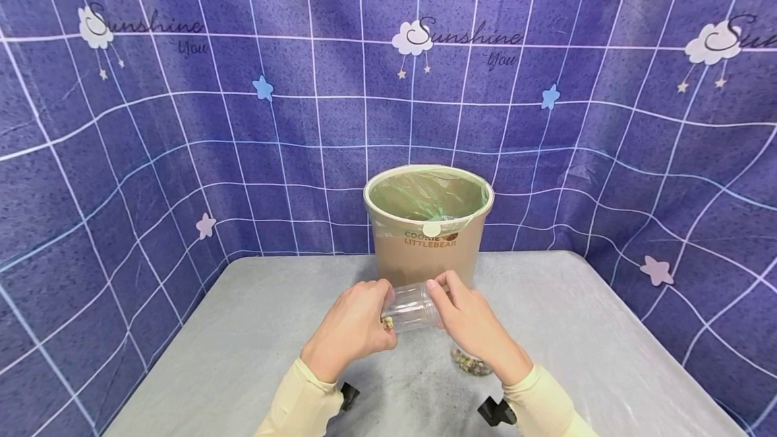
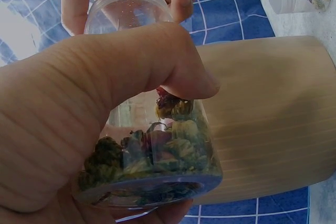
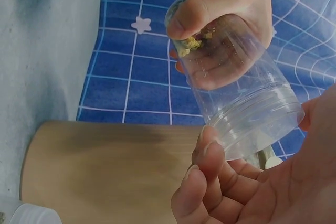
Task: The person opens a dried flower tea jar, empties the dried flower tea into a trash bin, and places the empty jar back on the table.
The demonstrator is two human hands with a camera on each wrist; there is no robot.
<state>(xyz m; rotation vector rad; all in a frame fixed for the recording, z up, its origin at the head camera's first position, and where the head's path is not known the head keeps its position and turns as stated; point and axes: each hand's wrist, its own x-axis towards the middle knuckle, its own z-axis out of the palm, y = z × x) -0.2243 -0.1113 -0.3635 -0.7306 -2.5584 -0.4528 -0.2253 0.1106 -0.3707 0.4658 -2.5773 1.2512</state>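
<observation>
While the clear jar [image 1: 411, 309] is held sideways between the 2 hands, its base end is gripped by the left hand [image 1: 355, 326], with the thumb on one side and fingers on the other. Its ridged end is held by the right hand [image 1: 470, 322], the fingers curled at the rim; whether that end is capped cannot be told. Dried flowers [image 2: 184, 150] are gathered at the base, beside the left palm. The jar is tilted, raised above the table [image 1: 243, 329], near the tan bin [image 1: 419, 265]; whether the 2 are touching cannot be told. Beyond the hands, the bin's rim is lined with a green bag [image 1: 400, 197]. Another jar [image 1: 470, 363] with dried contents is partly hidden by the right wrist. On both sides, gray tabletop is left between the arms and the side edges, while forward room is narrowed by the bin. The far edge is backed by a blue-purple curtain [image 1: 315, 120].
</observation>
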